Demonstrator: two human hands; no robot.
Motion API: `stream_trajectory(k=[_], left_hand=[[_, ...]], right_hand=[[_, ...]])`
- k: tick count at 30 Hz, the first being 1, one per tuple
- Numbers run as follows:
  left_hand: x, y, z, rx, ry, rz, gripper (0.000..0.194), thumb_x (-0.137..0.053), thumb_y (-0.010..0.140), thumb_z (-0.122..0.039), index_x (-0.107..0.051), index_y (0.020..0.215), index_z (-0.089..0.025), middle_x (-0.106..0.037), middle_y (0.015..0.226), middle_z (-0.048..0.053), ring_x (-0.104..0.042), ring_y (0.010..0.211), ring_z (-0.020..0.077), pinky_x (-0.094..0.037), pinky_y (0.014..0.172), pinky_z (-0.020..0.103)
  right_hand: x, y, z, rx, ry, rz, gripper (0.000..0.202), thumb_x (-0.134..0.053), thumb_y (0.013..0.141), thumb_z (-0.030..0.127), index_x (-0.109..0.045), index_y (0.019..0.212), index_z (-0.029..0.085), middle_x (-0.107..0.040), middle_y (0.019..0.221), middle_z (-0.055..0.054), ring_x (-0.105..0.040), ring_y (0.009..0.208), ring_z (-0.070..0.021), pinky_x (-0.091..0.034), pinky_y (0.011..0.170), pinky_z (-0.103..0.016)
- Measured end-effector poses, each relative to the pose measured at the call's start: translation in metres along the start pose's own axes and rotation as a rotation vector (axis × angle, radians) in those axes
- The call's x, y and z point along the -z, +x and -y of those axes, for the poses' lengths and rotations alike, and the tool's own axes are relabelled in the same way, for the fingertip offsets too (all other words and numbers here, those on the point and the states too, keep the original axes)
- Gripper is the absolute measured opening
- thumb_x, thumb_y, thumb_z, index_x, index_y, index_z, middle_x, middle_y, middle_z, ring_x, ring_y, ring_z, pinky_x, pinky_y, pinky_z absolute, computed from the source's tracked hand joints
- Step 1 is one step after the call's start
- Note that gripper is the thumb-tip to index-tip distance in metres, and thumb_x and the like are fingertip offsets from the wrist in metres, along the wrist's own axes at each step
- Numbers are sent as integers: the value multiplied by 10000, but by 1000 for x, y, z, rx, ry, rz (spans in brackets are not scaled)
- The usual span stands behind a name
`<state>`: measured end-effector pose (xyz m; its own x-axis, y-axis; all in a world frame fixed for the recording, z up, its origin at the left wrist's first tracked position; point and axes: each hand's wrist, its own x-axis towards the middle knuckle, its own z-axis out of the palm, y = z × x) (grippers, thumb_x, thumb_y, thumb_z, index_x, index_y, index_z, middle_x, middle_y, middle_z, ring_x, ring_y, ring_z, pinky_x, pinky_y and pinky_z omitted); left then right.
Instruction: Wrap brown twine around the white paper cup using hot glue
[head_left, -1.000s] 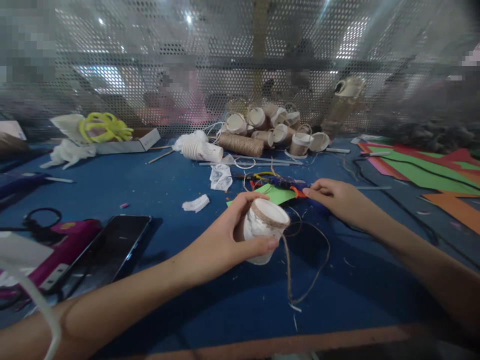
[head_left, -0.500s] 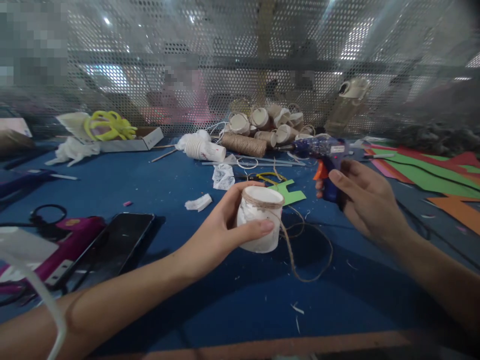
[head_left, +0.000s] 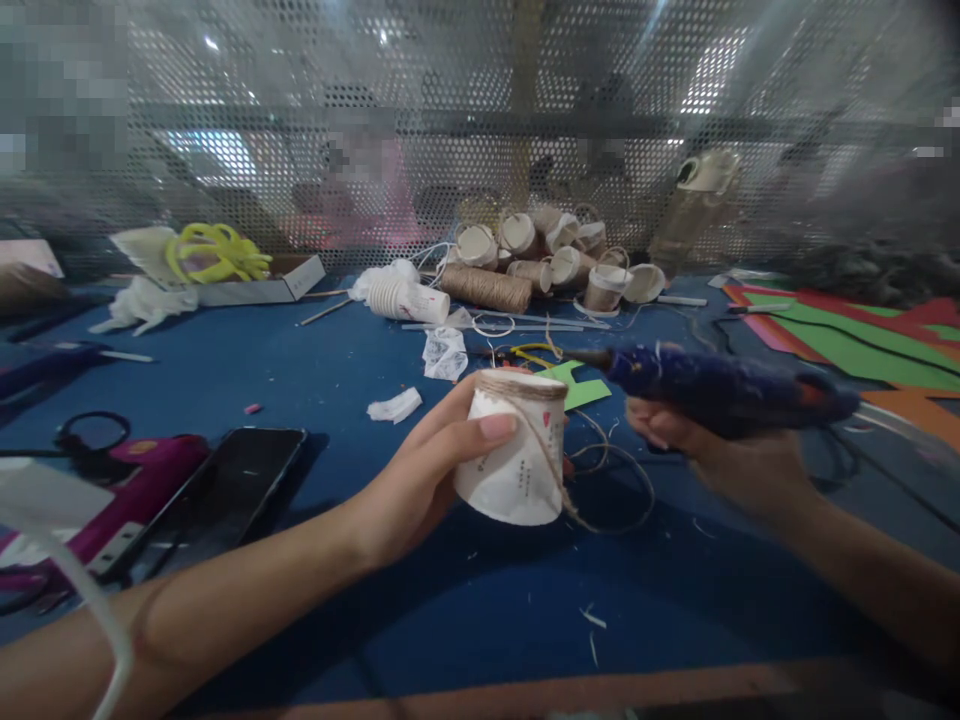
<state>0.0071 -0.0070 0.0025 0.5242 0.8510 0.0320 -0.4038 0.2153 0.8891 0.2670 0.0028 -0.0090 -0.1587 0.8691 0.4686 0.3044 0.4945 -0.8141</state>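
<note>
A white paper cup is gripped in my left hand, thumb across its front and the other fingers behind. Brown twine is wound around the cup near its upper edge, and a loose length runs down the side and loops onto the table. My right hand is closed round a dark blue glue gun, blurred by motion. The gun's nozzle points left, a little above and to the right of the cup's rim, apart from it.
Twine-wrapped cups, a twine spool and stacked paper cups lie at the back. A phone and a magenta glue gun sit at left, coloured sheets at right. Green paper lies behind the cup.
My right hand has turned the glue gun level and brought it nearer. In my left hand the cup has been turned and tilted, so its printed side shows.
</note>
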Motion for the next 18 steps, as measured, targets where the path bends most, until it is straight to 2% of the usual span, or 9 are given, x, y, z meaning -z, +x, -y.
stream_trajectory(k=[3,5,10,14,18], left_hand=[[-2,-1,-1,8,-35,6,478,-746,795,-432,-616,1178,-178,-766,1035,109,-737,886,292,-570,826,418],[-3,-1,-2,6,-35,18,505,-726,800,-453,-594,1197,-170,-764,1041,128,-742,879,312,-573,811,431],[-2,0,-2,13,-54,54,511,-708,807,-470,-568,1197,-172,-756,1020,130,-747,845,329,-593,778,461],[-2,0,-1,0,-62,72,437,-686,837,-432,-597,1186,-185,-759,965,100,-748,822,306,-594,778,446],[-1,-1,-1,-20,-30,53,396,-651,866,-419,-621,1198,-205,-761,1034,103,-741,848,304,-579,777,435]], right_hand=[[4,-1,3,176,14,119,137,-743,867,325,-643,814,248,-613,884,2,-581,754,-166,-461,656,-323],[5,0,4,249,-32,115,151,-717,880,255,-612,773,236,-608,873,9,-563,748,-156,-437,660,-322],[7,2,2,262,-93,128,158,-685,870,216,-578,755,232,-603,833,10,-545,719,-167,-405,621,-333],[7,2,4,289,-104,156,185,-674,854,201,-546,724,227,-590,793,12,-531,687,-167,-383,592,-323],[7,2,8,294,-107,160,165,-667,856,178,-575,727,223,-606,775,11,-554,669,-159,-388,585,-318]])
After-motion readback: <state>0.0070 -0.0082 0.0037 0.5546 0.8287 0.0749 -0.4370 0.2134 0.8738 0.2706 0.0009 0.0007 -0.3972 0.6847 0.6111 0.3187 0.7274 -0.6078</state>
